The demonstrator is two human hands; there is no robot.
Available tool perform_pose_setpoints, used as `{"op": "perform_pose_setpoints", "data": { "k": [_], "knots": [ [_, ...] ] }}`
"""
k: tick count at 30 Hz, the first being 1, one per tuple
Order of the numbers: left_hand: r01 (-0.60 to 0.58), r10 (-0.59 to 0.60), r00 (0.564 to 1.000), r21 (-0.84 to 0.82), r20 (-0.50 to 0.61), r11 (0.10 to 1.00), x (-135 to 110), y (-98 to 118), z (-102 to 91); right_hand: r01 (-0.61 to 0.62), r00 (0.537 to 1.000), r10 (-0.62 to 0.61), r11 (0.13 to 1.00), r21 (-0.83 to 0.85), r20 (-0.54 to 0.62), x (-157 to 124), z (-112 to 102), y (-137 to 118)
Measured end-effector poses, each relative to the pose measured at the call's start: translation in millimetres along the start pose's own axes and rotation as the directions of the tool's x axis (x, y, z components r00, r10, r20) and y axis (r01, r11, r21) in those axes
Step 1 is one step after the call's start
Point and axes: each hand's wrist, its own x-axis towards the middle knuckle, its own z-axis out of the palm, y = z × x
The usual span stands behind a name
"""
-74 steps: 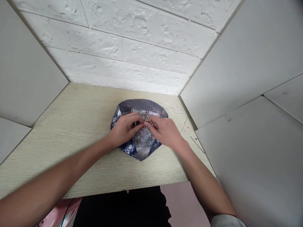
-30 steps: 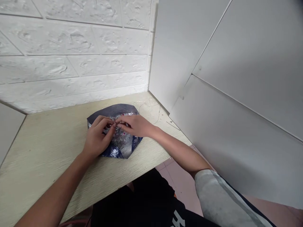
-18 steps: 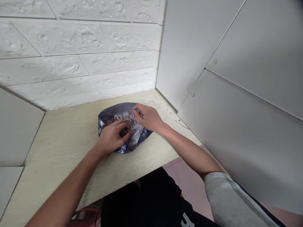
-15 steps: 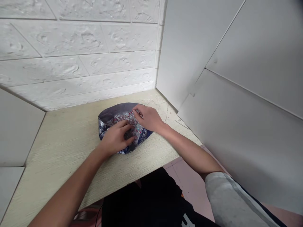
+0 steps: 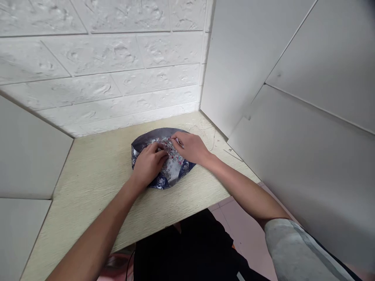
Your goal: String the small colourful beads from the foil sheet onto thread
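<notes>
Three walls box in a pale wood-grain desk (image 5: 88,199): a white embossed brick-pattern panel (image 5: 102,66) beyond the hands, a plain grey-white board (image 5: 29,156) off to their left and larger grey-white boards (image 5: 304,156) to their right. Past the right hand, fine threads (image 5: 205,132) lie on the desk, with a thin strip (image 5: 233,154) further along toward its right edge. Below the grip, past the desk's near edge, dark clothing (image 5: 181,249) and pink floor tiles (image 5: 243,234) show.

Both forearms reach in from the bottom of the view, the right one coming out of a grey sleeve (image 5: 295,249). The left hand (image 5: 149,164) lies palm down, fingers curled over a blue-and-silver rose-print wrapper (image 5: 162,181). The right hand (image 5: 190,147) comes in from the side, its fingertips (image 5: 175,140) drawn together at a speckled pink-and-red filling (image 5: 168,150). The two hands stand just apart, and whether either is clamped on something cannot be told. The wrapper sits on the desk directly under the hands, its dark grey lining (image 5: 158,134) showing beyond them. Against the view 2.5 s earlier, the fingertips no longer meet at the wrapper's middle, and the wall corner sits further right in view
</notes>
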Motion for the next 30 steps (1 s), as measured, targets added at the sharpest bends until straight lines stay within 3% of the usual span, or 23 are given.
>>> {"op": "perform_pose_setpoints", "data": {
  "k": [4, 6, 9, 11, 14, 20, 30],
  "knots": [
    [0.108, -0.148, 0.984, -0.329, -0.101, 0.938, 0.8, 2.6, -4.4, 0.01, 1.0, -0.009, 1.0, 0.024, -0.028, -0.9, 2.1, 0.3],
    [0.182, -0.277, 0.954, -0.516, -0.112, 0.837, 1.2, 3.4, -6.8, 0.039, 0.998, -0.037, 0.998, 0.041, -0.052, -1.8, 3.5, -0.6],
    [0.259, -0.448, 0.892, -0.746, -0.059, 0.614, 1.1, 3.2, -7.7, 0.091, 0.991, -0.084, 0.994, 0.061, -0.103, -3.5, 5.0, -3.5],
    [0.271, -0.509, 0.861, -0.824, -0.023, 0.497, 0.8, 3.1, -6.9, 0.137, 0.985, -0.127, 0.988, 0.075, -0.12, -4.6, 5.0, -5.9],
    [0.266, -0.546, 0.838, -0.875, 0.002, 0.405, 1.0, 4.6, -6.5, 0.187, 0.976, -0.175, 0.978, 0.089, -0.128, -5.7, 4.0, -8.4],
    [0.249, -0.584, 0.811, -0.91, 0.01, 0.331, 2.5, 8.4, -8.3, 0.239, 0.965, -0.221, 0.963, 0.124, -0.142, -6.0, 7.2, -6.8],
    [0.226, -0.56, 0.828, -0.921, 0.009, 0.319, -0.3, 5.7, -5.1, 0.32, 0.935, -0.283, 0.934, 0.161, -0.215, -6.2, 6.6, -6.7]
  ]
}}
